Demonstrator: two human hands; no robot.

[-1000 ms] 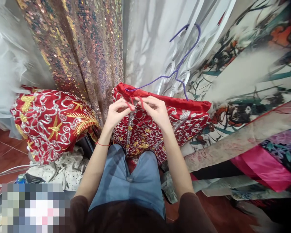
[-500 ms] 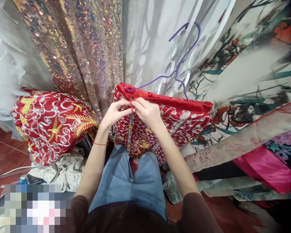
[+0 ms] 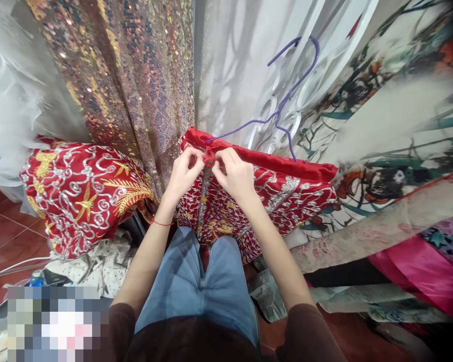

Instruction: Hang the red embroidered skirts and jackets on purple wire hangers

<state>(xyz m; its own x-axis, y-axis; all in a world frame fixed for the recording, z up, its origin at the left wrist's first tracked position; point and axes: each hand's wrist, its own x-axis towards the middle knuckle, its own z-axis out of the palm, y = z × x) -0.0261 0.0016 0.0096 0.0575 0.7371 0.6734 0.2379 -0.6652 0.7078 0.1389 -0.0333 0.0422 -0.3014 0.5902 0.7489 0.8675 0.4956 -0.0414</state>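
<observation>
A red skirt (image 3: 277, 193) with silver and gold embroidery hangs in front of my knees, its plain red waistband (image 3: 275, 163) along the top. At the left end of that band, my left hand (image 3: 186, 170) pinches a thin red tie (image 3: 209, 158). Close beside it, my right hand (image 3: 234, 173) pinches the same tie from the other side. Between my fingertips the tie looks looped or knotted; its exact shape is too small to tell. A purple hanger (image 3: 277, 113) rises from the waistband, hook uppermost.
Another red embroidered garment (image 3: 83, 196) lies at the left over pale spotted cloth (image 3: 101, 266). Behind hang a sequined cloth (image 3: 143, 75) and a white feathery garment (image 3: 11, 100). Printed fabric (image 3: 385, 181) and pink satin (image 3: 419, 271) hang at the right. White metal scrollwork (image 3: 298, 95) stands behind the hanger.
My hands have drawn slightly apart, and more of the red tie shows between them. The view has shifted a little, so the skirt and hanger appear farther right.
</observation>
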